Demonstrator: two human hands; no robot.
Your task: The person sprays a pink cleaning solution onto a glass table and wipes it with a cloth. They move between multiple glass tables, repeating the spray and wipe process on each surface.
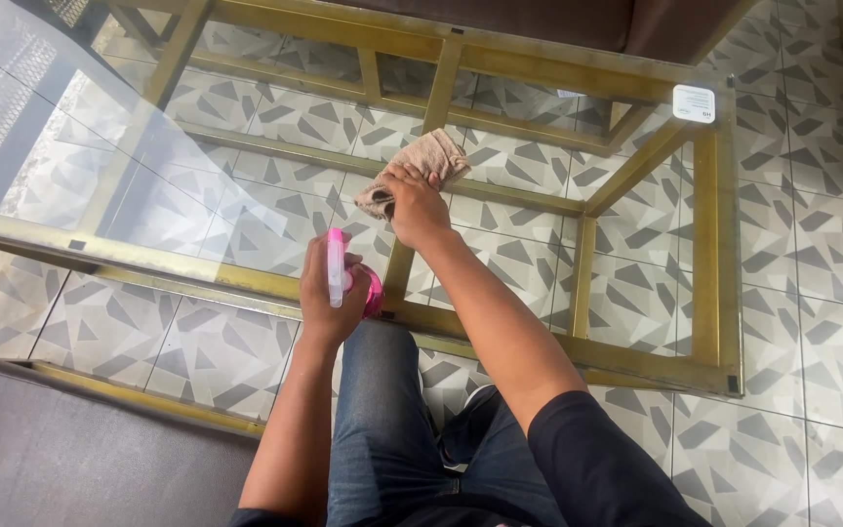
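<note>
Our left hand point(329, 293) hides most of the pink spray bottle point(341, 273) it grips; our right hand point(414, 207) presses flat on the beige cloth point(428, 156), on the glass table point(197, 185).

One label only: small white sticker point(694, 103), roughly square w/ rounded corners, stuck flat on the glass tabletop point(246, 195) near its far right corner, just inside the brass-coloured frame point(704, 244). Dark print on it, plus a thin dark line pattern; too small to make out. It sits well apart from both hands.

Closest thing to a package: pink spray bottle point(348, 278) w/ white trigger head, held at the near table edge. Any label on it is hidden by the fingers. No signs, no screens.
</note>
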